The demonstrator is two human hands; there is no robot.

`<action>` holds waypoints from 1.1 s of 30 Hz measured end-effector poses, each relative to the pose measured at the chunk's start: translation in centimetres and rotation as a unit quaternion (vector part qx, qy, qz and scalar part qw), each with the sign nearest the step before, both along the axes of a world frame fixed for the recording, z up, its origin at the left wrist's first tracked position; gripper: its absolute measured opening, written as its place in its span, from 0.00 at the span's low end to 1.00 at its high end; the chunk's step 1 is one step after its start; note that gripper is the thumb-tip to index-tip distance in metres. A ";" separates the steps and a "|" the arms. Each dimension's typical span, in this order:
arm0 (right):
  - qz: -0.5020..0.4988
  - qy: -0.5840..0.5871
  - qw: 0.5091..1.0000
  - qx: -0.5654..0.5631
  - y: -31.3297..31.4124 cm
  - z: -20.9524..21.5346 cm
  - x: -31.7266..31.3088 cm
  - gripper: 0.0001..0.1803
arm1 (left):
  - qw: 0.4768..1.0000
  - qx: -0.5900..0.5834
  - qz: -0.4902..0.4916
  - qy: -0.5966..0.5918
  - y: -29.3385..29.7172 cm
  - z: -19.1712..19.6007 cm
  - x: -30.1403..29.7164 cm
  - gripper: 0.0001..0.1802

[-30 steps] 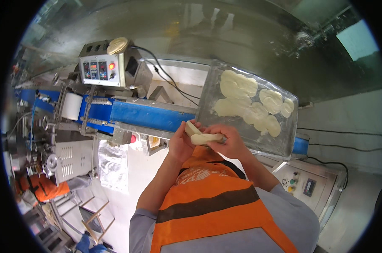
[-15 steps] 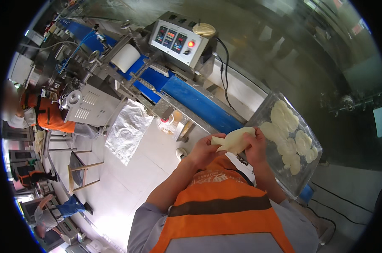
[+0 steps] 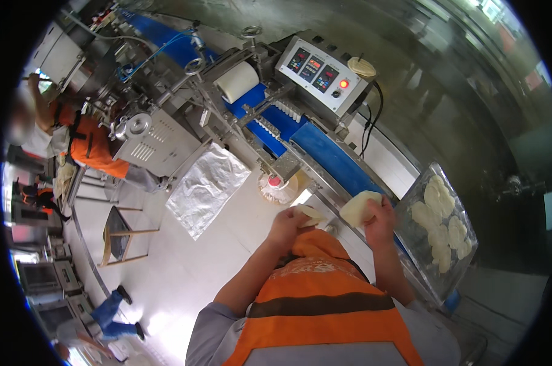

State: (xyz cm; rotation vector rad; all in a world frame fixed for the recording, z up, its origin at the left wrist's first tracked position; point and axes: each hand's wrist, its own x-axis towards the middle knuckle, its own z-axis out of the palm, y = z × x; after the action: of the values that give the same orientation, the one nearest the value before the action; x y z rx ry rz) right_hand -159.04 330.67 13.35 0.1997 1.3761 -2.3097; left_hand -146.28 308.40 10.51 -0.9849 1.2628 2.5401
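My left hand [image 3: 286, 226] is closed on a small, pale, flat dough piece [image 3: 309, 213]. A larger pale dough piece [image 3: 356, 208] is pinched in my right hand [image 3: 381, 221], its fingers bent over the edge. The two hands are apart in front of my orange apron, beside the lower end of a blue conveyor belt [image 3: 337, 160]. To the right of my right hand is a clear tray [image 3: 419, 259], where several flat dough pieces [image 3: 439, 196] lie close together, some overlapping.
Past the belt stands a control box [image 3: 318, 73] with a lit red lamp; a round dough disc [image 3: 362, 66] rests on it. A white roller [image 3: 237, 82] spans the conveyor. Left are a silvery sheet [image 3: 209, 189], a chair [image 3: 120, 235] and a person in orange [image 3: 93, 143].
The dough that both hands held together is now in two separate pieces, one per hand. My hands have moved apart. The whole view has shifted, with the machine now further right.
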 end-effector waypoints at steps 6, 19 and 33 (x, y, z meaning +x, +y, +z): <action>-0.023 -0.037 0.999 -0.003 -2.9 0.8 1.6 0.15 | 0.995 -0.050 0.017 -0.083 -5.6 -4.3 -3.4 0.22; -0.049 -0.033 0.997 0.042 -1.0 0.3 -2.3 0.12 | 0.977 -0.186 -0.059 0.089 -7.7 -7.9 -22.8 0.21; 0.003 -0.017 0.998 0.063 -2.2 0.8 -9.0 0.14 | 0.811 -0.555 -0.181 0.046 -8.6 -10.6 -25.3 0.29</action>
State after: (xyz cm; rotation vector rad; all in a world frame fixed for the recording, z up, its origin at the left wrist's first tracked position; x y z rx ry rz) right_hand -168.05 328.51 14.17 0.2726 1.5037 -2.2065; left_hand -171.54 299.85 -0.12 -0.5908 2.7229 1.4186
